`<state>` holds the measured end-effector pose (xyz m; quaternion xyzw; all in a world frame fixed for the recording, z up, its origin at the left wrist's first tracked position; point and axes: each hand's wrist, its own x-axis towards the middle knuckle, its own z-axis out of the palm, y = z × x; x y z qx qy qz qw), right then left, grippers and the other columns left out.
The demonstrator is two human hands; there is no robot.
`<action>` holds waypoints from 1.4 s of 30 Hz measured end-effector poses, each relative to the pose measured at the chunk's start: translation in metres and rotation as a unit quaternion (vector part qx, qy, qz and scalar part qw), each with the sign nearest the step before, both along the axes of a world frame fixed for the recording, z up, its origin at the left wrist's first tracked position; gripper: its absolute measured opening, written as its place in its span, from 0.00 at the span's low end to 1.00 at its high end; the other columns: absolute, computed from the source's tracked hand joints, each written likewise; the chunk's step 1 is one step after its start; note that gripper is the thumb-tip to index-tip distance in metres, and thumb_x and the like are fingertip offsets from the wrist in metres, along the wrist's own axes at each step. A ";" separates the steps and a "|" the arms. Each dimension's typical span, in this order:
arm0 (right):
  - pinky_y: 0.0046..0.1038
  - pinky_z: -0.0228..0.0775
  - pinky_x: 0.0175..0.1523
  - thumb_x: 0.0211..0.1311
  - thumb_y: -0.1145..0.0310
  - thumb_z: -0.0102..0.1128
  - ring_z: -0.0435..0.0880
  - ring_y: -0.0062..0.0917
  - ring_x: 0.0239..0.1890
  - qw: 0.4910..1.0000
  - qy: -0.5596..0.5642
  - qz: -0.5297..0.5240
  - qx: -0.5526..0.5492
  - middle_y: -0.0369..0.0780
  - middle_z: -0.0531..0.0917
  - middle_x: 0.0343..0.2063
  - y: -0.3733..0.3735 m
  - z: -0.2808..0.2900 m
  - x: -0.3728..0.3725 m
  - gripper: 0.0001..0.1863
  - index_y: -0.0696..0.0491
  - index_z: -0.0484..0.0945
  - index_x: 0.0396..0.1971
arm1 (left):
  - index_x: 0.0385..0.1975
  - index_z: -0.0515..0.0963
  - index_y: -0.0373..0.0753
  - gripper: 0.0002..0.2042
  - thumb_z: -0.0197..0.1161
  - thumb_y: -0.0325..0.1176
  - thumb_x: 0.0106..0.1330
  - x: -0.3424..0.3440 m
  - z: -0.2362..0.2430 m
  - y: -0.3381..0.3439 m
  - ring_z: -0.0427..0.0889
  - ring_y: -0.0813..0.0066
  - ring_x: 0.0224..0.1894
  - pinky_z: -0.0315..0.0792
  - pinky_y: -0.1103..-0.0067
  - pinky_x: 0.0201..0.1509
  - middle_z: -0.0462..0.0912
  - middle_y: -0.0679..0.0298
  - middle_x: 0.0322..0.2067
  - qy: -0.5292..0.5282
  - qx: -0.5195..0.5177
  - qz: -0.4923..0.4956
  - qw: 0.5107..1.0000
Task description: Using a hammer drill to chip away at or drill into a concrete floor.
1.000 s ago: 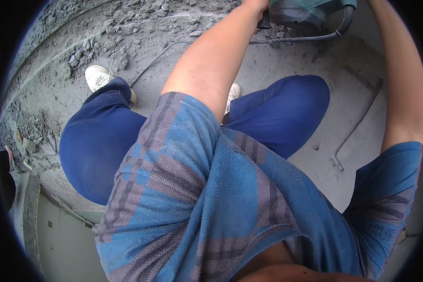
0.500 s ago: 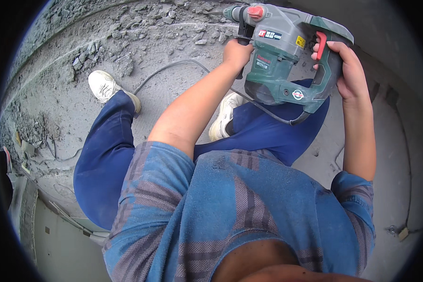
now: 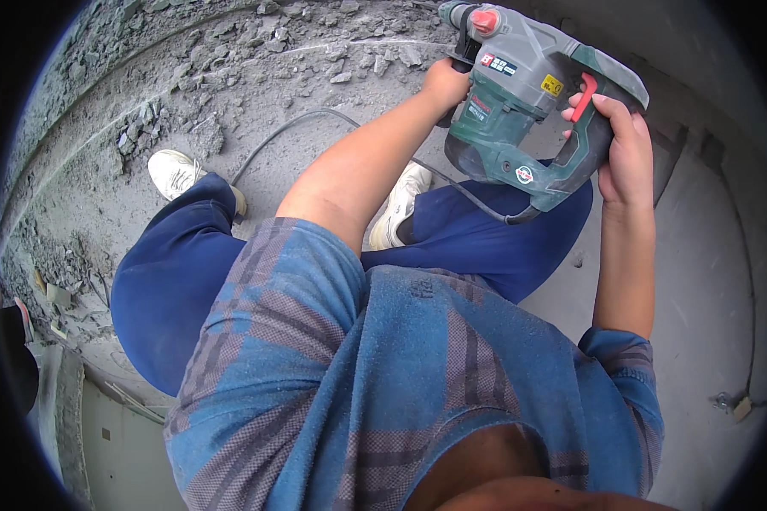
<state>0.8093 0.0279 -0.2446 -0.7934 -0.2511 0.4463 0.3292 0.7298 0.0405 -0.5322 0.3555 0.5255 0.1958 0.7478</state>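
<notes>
Head view: person crouched over dusty concrete floor (image 3: 699,341), green-grey rotary hammer (image 3: 528,102) raised in front of chest, nose aimed up-left toward rubble (image 3: 256,51).

Right hand (image 3: 626,153) wrapped shut round rear handle, index finger by red trigger – likely for control of switch.

Left hand (image 3: 443,81) closed round black side grip near nose – 2-handed hold probably to steady heavy tool.

Black cord (image 3: 477,200) trailed from handle base across blue trouser leg (image 3: 503,243). 2 white shoes (image 3: 175,175) planted apart on debris, bracing stance.
</notes>
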 end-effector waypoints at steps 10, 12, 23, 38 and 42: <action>0.26 0.79 0.35 0.62 0.70 0.55 0.85 0.24 0.32 0.998 -0.022 0.055 0.014 0.42 0.83 0.31 0.000 -0.016 -0.010 0.17 0.63 0.74 0.48 | 0.45 0.80 0.34 0.28 0.74 0.47 0.47 0.006 -0.029 0.005 0.85 0.55 0.46 0.76 0.69 0.50 0.85 0.47 0.41 -0.004 -0.023 -0.007 1.000; 0.25 0.76 0.35 0.60 0.70 0.57 0.83 0.23 0.30 0.999 -0.028 0.036 0.023 0.41 0.83 0.29 0.003 -0.023 -0.009 0.13 0.62 0.76 0.42 | 0.45 0.80 0.32 0.29 0.74 0.47 0.47 0.009 -0.029 0.007 0.85 0.54 0.46 0.76 0.70 0.50 0.85 0.47 0.41 0.007 -0.016 -0.003 1.000; 0.23 0.74 0.30 0.59 0.66 0.60 0.82 0.22 0.24 0.996 -0.070 0.021 -0.043 0.39 0.82 0.25 0.054 -0.033 0.024 0.13 0.60 0.78 0.39 | 0.37 0.81 0.30 0.23 0.71 0.45 0.52 0.013 -0.014 0.030 0.86 0.64 0.26 0.79 0.71 0.31 0.85 0.53 0.26 0.033 -0.004 0.009 0.999; 0.22 0.79 0.32 0.63 0.63 0.59 0.85 0.22 0.27 0.989 -0.079 0.103 -0.073 0.40 0.84 0.29 0.109 -0.022 0.037 0.16 0.60 0.79 0.43 | 0.41 0.82 0.31 0.25 0.72 0.45 0.49 0.039 -0.035 0.039 0.86 0.63 0.40 0.79 0.71 0.44 0.86 0.50 0.38 0.103 0.044 0.049 0.993; 0.25 0.72 0.24 0.58 0.67 0.57 0.78 0.25 0.15 0.994 -0.086 0.056 -0.043 0.39 0.79 0.17 0.142 -0.008 0.042 0.10 0.56 0.76 0.21 | 0.43 0.81 0.28 0.29 0.73 0.48 0.49 0.056 -0.020 0.072 0.86 0.64 0.42 0.77 0.71 0.44 0.85 0.49 0.42 -0.044 -0.056 0.025 0.997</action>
